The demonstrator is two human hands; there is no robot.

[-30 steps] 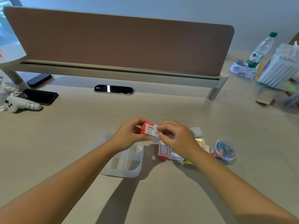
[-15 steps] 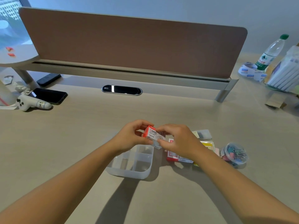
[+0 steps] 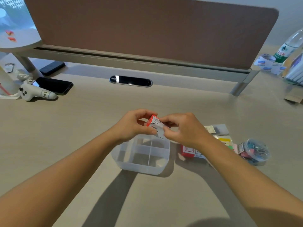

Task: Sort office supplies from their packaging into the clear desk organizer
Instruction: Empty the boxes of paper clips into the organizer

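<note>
Both hands meet mid-frame above the clear desk organizer (image 3: 142, 154): our left hand (image 3: 132, 126) grips the small red box (image 3: 153, 122) while our right hand (image 3: 182, 128) now pinches its flap pulled open, so emptying can begin.

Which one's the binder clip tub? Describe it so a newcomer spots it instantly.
Start at the clear desk organizer in the middle of the desk and look right, past the red-and-white boxes. The binder clip tub stands furthest right: the only round, clear container, filled with pink and blue clips.
</note>
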